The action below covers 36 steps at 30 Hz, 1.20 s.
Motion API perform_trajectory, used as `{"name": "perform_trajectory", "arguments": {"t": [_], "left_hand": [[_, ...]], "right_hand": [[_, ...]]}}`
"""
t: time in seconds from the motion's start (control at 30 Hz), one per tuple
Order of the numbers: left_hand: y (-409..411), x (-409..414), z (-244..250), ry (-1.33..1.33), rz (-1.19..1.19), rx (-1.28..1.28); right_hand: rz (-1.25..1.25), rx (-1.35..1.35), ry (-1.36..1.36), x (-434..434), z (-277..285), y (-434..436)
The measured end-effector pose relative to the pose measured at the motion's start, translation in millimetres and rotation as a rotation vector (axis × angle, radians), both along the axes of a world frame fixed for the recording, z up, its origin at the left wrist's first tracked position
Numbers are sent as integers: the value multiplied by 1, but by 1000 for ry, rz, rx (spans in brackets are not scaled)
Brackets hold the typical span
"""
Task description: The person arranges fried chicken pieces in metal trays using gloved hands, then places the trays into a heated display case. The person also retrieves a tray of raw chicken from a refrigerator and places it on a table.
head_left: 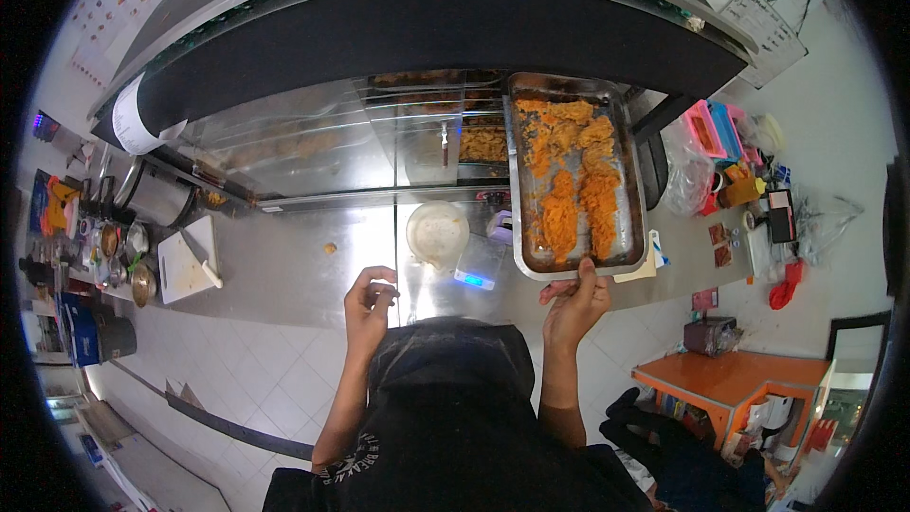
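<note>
My right hand (579, 299) grips the near rim of a rectangular metal tray (522, 227), thumb on top. Several pieces of breaded fried food (598, 206) lie in the tray, which extends away from me at the display cabinet's right end. Over the counter's near edge, my left hand (371, 295) is raised with bent fingers and holds nothing visible. Between my hands and farther in stand a round whitish container (437, 232) and a digital scale (475, 279) with a lit display. A purple-and-white object (500, 227) is beside the tray.
A white cutting board (178, 277) with a knife (206, 267) lies on the steel counter at left, near metal bowls (143, 284). The glass-fronted cabinet (306, 135) spans the far side. Behind me at right, a person (682, 462) is beside an orange table (732, 370).
</note>
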State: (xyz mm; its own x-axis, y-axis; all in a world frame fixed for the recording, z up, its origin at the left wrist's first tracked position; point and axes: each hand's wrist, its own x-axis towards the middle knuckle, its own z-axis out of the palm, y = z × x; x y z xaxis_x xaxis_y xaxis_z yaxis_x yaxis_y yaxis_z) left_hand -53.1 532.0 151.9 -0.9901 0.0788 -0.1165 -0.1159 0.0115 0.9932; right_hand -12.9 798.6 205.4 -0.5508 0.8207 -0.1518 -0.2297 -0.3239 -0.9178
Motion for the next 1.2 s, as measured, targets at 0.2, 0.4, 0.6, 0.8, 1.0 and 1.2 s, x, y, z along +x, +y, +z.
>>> {"name": "perform_trajectory", "arguments": {"t": [0.2,0.4,0.6,0.8,1.0,1.2], "left_hand": [[-5,7,1,6,1,-23],[-12,16,1,2,47,-36],[-24,18,-3,10,106,9],[-37,27,-7,-3,196,-1],[-59,41,-15,8,268,5],[-80,50,-12,-4,315,-58]], "right_hand": [[8,-2,27,-7,6,-1],[57,78,114,-22,7,12],[124,60,172,-68,15,26],[242,121,199,-113,3,50],[291,131,158,-156,2,59],[358,217,56,-188,0,65]]}}
